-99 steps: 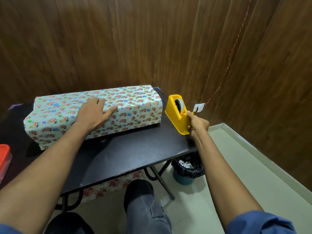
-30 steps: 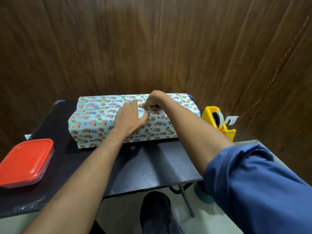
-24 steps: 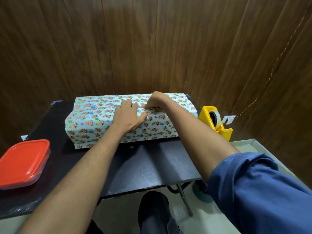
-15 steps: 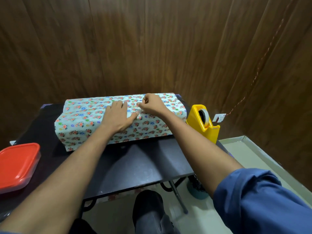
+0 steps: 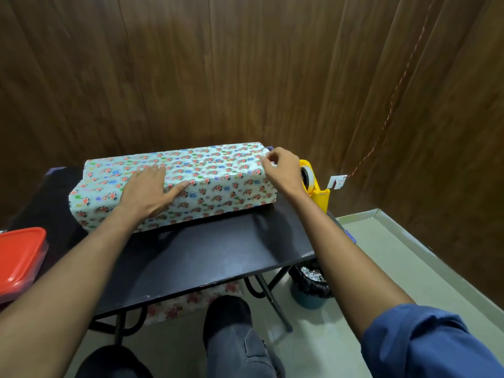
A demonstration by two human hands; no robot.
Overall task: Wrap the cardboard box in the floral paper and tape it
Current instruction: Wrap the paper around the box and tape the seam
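Dark wood-panel walls, small black folding table [image 5: 207, 257]. Long floral-paper-wrapped box [image 5: 218, 181] lies across it. My left hand [image 5: 148, 192] presses flat on top; my right hand [image 5: 282, 170] pinches paper at its right end. No readable writing.

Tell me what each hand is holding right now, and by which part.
The left hand lies flat on the top of the wrapped box, gripping nothing. The right hand touches its far right top edge; a pinch cannot be told.
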